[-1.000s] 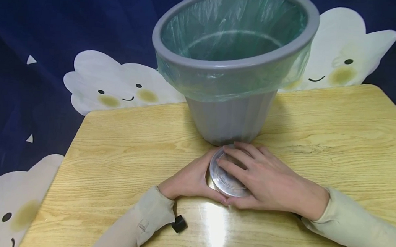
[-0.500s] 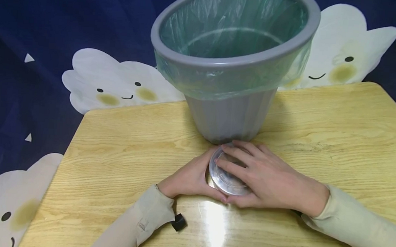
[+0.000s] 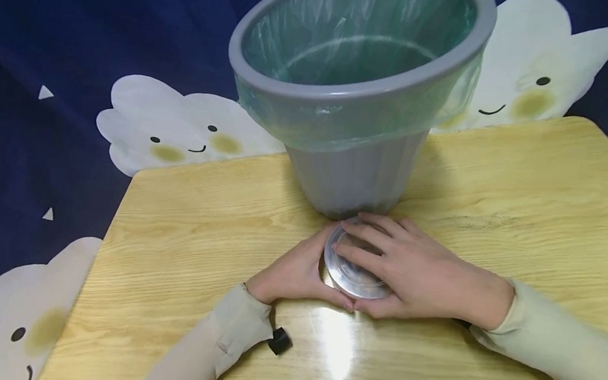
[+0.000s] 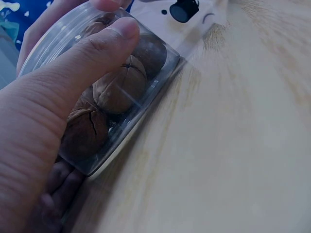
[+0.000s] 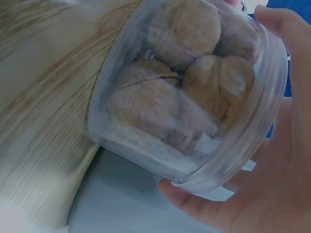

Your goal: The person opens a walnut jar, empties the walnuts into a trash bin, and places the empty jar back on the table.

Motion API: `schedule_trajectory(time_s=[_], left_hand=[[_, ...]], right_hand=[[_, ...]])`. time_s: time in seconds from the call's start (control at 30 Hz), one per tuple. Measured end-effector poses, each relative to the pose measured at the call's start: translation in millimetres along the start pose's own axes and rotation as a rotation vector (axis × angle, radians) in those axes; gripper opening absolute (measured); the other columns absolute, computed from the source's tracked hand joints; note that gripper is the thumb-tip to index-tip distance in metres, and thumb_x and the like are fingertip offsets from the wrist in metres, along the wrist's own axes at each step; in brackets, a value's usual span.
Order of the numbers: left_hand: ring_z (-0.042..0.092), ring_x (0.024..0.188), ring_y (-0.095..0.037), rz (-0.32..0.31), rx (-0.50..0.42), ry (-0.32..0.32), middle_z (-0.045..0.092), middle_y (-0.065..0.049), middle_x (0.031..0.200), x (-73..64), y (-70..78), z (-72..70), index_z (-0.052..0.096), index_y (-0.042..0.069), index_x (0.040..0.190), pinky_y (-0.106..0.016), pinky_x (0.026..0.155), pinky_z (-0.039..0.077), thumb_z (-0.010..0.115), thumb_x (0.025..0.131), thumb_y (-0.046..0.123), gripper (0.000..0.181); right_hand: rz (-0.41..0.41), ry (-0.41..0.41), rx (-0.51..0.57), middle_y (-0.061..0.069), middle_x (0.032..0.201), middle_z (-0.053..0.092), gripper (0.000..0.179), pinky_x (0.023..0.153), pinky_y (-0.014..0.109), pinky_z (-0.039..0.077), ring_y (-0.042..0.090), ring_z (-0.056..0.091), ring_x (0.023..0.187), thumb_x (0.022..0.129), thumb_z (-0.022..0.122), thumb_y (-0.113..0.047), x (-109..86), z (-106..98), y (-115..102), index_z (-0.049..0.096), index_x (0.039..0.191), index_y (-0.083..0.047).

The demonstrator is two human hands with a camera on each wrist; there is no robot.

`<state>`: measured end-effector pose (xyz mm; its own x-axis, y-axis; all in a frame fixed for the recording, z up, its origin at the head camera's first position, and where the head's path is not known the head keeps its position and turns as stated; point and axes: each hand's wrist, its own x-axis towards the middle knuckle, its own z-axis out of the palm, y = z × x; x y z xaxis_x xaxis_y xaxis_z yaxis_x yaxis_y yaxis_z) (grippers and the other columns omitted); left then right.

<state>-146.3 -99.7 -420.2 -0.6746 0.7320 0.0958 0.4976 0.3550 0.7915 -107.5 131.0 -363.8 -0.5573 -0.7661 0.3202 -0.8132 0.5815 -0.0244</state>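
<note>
I had the left hand (image 3: 298,273) gripping the jar (image 5: 146,114), the right hand (image 3: 410,268) pinching its lid (image 3: 349,278); even pressure seemed best.

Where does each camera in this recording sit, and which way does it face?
Head: worn on the head, looking forward and down at the table, bin and lidded jar; left hand, right hand and sleeves show.
Left wrist: on the left wrist, looking at the jar's side; the left thumb crosses in front.
Right wrist: on the right wrist, looking at the jar's side; the right hand's fingers show around its upper edge.
Shared: both wrist views show brown nuts through the clear wall, plus tabletop.
</note>
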Motion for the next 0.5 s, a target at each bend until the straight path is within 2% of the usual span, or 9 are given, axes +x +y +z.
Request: schedule_trajectory(time_s=[0.17, 0.5], left_hand=[[0.034, 0.142, -0.001, 0.015, -0.003, 0.005, 0.026, 0.021, 0.156, 3.7, 1.3, 0.7, 0.01, 0.039, 0.153, -0.031, 0.119, 0.036, 0.091, 0.055, 0.051, 0.127], [0.035, 0.142, 0.0, 0.0, 0.005, 0.005, 0.026, 0.021, 0.155, 0.1, -0.6, 0.4, 0.01, 0.039, 0.153, -0.031, 0.12, 0.035, 0.09, 0.055, 0.055, 0.127]], right_hand=[[-0.011, 0.014, -0.006, 0.002, 0.148, 0.048, 0.072, 0.098, 0.051, 0.047, 0.029, 0.043, 0.137, 0.082, 0.06, -0.066, -0.9, -2.8, 2.6, 0.05, 0.141, -0.027], [-0.025, 0.016, 0.01, 0.002, 0.148, 0.049, 0.072, 0.099, 0.052, 0.047, 0.03, 0.044, 0.137, 0.082, 0.061, -0.065, 0.2, 0.2, 2.0, 0.05, 0.141, -0.026]])
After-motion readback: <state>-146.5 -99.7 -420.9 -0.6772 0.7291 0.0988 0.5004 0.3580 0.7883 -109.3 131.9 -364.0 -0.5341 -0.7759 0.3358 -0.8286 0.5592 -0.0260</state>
